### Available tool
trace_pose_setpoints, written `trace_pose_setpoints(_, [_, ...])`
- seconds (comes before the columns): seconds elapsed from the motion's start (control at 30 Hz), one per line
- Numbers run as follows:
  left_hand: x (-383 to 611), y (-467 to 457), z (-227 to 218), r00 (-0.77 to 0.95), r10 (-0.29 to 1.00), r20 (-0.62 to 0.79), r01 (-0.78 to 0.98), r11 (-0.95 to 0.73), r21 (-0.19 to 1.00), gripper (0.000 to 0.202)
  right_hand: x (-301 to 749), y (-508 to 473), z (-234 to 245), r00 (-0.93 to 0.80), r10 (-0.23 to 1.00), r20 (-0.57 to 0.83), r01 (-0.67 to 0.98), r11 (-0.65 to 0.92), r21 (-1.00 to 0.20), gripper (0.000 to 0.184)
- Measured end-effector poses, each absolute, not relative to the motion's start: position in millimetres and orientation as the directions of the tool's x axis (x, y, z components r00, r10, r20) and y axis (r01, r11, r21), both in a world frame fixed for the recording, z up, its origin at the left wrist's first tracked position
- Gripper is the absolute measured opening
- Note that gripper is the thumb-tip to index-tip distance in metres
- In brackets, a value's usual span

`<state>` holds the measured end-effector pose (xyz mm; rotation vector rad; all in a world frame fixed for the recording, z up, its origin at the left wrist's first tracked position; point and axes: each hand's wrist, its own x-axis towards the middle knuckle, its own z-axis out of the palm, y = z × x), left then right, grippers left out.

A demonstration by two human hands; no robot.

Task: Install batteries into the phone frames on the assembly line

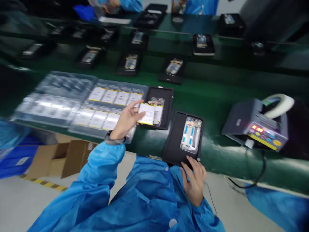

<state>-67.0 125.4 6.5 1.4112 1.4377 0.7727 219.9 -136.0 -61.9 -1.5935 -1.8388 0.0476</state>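
Head view: left hand pinching one flat white battery at its near end, just above the phone frame in the farther black tray. Right hand with fingertips on the near edge of the closer black tray, at the lip of the green tabletop; clamped or merely resting, cannot tell. Battery probably light, thin, stiff, smooth, easily dented; best held by the long edges, never flexed. Two black trays close by, one frame each, the second phone frame bare. Roughly seven batteries in the clear tray, blurred. One tape dispenser at right.
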Motion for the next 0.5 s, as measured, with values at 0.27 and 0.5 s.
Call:
trace_pose_setpoints(0.27, [89, 74, -20, 0.470, 0.839, -0.276, 0.089, 0.266, 0.960, 0.068, 224, -129, -53, 0.053, 0.901, 0.431, 0.884, 0.158, -0.440, 0.021])
trace_pose_setpoints(0.5, [111, 69, -14, 0.520, 0.824, -0.226, 0.467, -0.053, 0.883, 0.058, 242, -124, -37, 0.150, 0.895, 0.420, 0.764, 0.165, -0.624, 0.025])
